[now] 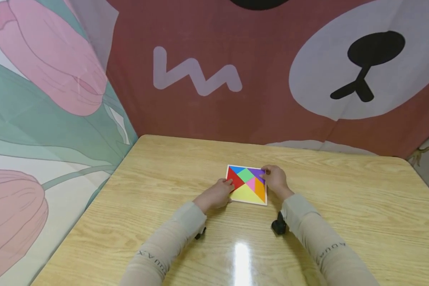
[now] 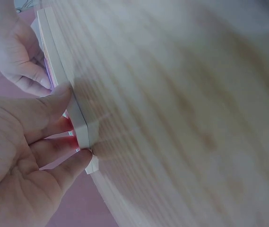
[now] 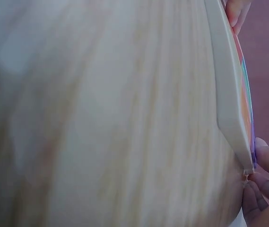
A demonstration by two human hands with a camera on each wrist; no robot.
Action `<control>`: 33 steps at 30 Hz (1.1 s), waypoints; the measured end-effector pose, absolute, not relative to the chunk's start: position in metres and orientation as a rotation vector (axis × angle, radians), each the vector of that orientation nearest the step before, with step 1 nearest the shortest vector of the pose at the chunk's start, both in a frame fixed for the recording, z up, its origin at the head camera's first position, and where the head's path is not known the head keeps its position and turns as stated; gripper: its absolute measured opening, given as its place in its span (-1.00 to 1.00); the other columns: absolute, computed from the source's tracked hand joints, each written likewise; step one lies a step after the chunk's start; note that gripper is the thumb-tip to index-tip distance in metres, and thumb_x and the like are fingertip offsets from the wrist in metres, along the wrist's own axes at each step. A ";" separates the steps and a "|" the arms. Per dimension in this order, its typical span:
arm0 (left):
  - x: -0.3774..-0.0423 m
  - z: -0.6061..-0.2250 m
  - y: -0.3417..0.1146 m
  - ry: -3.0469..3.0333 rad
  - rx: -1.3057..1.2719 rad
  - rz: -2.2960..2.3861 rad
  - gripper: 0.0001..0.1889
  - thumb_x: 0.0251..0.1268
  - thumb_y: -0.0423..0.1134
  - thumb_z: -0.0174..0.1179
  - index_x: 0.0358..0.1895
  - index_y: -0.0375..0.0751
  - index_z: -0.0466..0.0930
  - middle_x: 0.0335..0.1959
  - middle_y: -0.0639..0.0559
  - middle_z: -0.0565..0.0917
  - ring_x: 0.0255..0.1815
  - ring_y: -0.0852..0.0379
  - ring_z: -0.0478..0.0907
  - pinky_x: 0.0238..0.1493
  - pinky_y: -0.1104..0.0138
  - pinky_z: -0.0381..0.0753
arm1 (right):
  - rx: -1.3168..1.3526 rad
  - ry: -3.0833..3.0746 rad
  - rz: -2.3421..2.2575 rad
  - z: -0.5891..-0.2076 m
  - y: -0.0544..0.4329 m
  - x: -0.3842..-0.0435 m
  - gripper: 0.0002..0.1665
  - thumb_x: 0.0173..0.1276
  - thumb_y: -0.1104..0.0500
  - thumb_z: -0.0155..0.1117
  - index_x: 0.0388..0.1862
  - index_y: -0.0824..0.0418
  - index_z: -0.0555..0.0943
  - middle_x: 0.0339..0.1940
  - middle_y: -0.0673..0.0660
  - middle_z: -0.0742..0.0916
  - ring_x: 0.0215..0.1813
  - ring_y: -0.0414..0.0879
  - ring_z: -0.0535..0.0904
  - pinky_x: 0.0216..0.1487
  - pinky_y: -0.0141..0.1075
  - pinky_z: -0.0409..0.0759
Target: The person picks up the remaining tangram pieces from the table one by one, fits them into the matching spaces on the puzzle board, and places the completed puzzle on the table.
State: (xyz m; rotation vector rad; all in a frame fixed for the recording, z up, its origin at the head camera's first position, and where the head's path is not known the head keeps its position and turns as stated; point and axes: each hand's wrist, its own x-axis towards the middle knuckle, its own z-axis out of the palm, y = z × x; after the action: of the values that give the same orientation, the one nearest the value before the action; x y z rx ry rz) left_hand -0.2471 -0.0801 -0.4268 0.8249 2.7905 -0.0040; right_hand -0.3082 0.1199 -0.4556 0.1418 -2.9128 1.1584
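A square tangram puzzle [image 1: 248, 192] lies on the wooden table in the head view, its coloured pieces filling a white-rimmed tray. Red is at its left, yellow at the front, purple at the far right corner, with green in the middle. My left hand [image 1: 217, 194] grips the left side, fingertips over the red piece. In the left wrist view, the thumb sits against the tray's pale edge [image 2: 81, 125]. At the far right corner, my right hand [image 1: 276, 180] holds the tray with fingertips on the purple piece. The right wrist view shows those fingers [image 3: 262, 191] pinching close round the corner.
The wooden table [image 1: 357, 198] stretches out on both sides of the puzzle. Behind it hangs a reddish-brown cloth [image 1: 264, 115] with a cartoon animal face, and a tulip-printed cloth [image 1: 57, 119] is on the left. A black wrist device [image 1: 279, 225] hangs below the right sleeve.
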 end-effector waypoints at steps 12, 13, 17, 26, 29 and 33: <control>-0.247 -0.424 -0.077 2.778 0.822 0.055 -0.53 0.15 -0.18 0.09 0.13 -0.28 0.34 0.21 -0.14 0.25 0.23 -0.06 0.12 0.23 0.30 0.06 | 0.146 -2.907 1.174 -0.453 0.126 -0.305 -0.68 0.15 0.30 0.15 -0.10 0.41 0.50 -0.21 0.33 0.54 -0.16 0.12 0.40 -0.05 -0.08 0.37; -0.247 -0.424 -0.077 2.781 0.830 0.043 -0.53 0.15 -0.18 0.09 0.13 -0.28 0.35 0.21 -0.15 0.26 0.23 -0.06 0.13 0.23 0.30 0.05 | 0.162 -2.901 1.188 -0.453 0.126 -0.305 -0.68 0.15 0.31 0.15 -0.10 0.42 0.50 -0.23 0.32 0.53 -0.18 0.12 0.40 -0.07 -0.08 0.37; -0.248 -0.425 -0.078 2.780 0.850 -0.004 -0.53 0.13 -0.16 0.10 0.11 -0.30 0.36 0.19 -0.16 0.28 0.21 -0.06 0.16 0.22 0.30 0.07 | 0.246 -2.909 1.188 -0.453 0.127 -0.302 -0.64 0.09 0.34 0.17 -0.11 0.48 0.48 -0.36 0.29 0.51 -0.28 0.09 0.37 -0.18 -0.12 0.38; -0.249 -0.429 -0.090 2.721 0.753 0.318 -0.50 0.15 -0.16 0.07 0.16 -0.30 0.31 0.19 -0.12 0.29 0.21 -0.05 0.14 0.21 0.26 0.12 | 0.341 -2.984 1.056 -0.452 0.126 -0.292 -0.59 0.10 0.28 0.13 -0.08 0.51 0.45 -0.23 0.39 0.51 -0.14 0.21 0.37 -0.07 -0.01 0.34; -0.253 -0.427 -0.095 2.698 0.792 0.428 -0.60 0.15 -0.19 0.08 0.03 -0.34 0.43 0.09 -0.13 0.40 0.12 -0.02 0.27 0.15 0.27 0.22 | 0.450 -3.030 0.914 -0.449 0.125 -0.290 -0.56 0.16 0.25 0.08 -0.03 0.52 0.42 -0.14 0.41 0.53 -0.05 0.24 0.36 0.02 0.03 0.24; -0.258 -0.424 -0.098 2.685 0.880 0.429 -0.70 0.15 -0.21 0.09 -0.12 -0.33 0.50 0.00 -0.15 0.47 0.06 -0.02 0.34 0.10 0.28 0.27 | 0.519 -3.156 0.705 -0.445 0.125 -0.285 -0.43 0.21 0.12 0.05 0.09 0.50 0.33 0.02 0.43 0.45 0.07 0.29 0.25 0.06 0.09 0.16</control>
State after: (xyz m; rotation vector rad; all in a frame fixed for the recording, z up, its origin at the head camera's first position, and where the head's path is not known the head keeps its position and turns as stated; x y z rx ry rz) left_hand -0.2580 -0.0980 -0.4240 0.8799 2.6850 0.4289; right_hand -0.2849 0.1250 -0.4449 0.5191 -3.1565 0.7054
